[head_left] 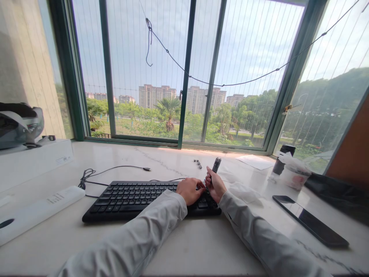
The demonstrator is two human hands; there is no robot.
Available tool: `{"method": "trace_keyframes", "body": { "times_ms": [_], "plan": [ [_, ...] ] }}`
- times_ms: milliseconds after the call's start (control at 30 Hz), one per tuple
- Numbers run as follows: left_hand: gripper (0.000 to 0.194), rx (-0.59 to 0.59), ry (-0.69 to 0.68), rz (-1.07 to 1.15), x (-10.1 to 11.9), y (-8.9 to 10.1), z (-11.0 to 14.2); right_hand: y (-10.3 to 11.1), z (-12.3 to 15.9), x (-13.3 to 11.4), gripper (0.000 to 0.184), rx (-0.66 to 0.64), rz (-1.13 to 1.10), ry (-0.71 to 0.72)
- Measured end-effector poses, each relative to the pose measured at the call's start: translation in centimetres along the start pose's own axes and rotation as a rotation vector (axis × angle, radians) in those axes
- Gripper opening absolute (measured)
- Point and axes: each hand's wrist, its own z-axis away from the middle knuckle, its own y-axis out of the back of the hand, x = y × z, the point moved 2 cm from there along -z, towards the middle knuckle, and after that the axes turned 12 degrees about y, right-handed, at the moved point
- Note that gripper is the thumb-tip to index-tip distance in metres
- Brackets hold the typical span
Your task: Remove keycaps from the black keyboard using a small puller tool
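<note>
A black keyboard (pixel 135 198) lies on the pale tabletop, its right end partly covered by both hands. My left hand (pixel 190 190) rests over the keys on that side, fingers bent and a little apart; its fingertips are partly hidden. Upright in my right hand (pixel 215 186) is a black hand tool (pixel 216 164), its top end sticking out above the fist. The tool's lower end points down at the keyboard's right keys and is mostly hidden by the fingers. Behind the keyboard lie several loose small black keycaps (pixel 198 164).
A cable (pixel 109 168) with a plug runs behind the keyboard. To the left are a long white power-strip-like bar (pixel 43 213) and a white box (pixel 34 159). On the right lie a phone (pixel 311 221), crumpled clear plastic (pixel 245 192), a tub (pixel 294 176) and paper (pixel 256 161).
</note>
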Motion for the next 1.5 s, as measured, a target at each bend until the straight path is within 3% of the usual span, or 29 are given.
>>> {"method": "trace_keyframes", "body": {
  "times_ms": [700,1033,1500],
  "plan": [
    [0.029,-0.055,0.011,-0.089,0.3,-0.2,0.0,-0.1,0.4,-0.3,0.043,0.015,-0.006,-0.044],
    [0.033,0.013,0.04,-0.069,0.3,-0.2,0.1,0.5,-0.1,-0.7,0.041,-0.007,-0.062,-0.154],
    [0.036,-0.005,0.044,-0.126,0.5,-0.1,0.1,0.5,-0.6,0.5,0.04,0.02,-0.017,0.007]
  ]
}}
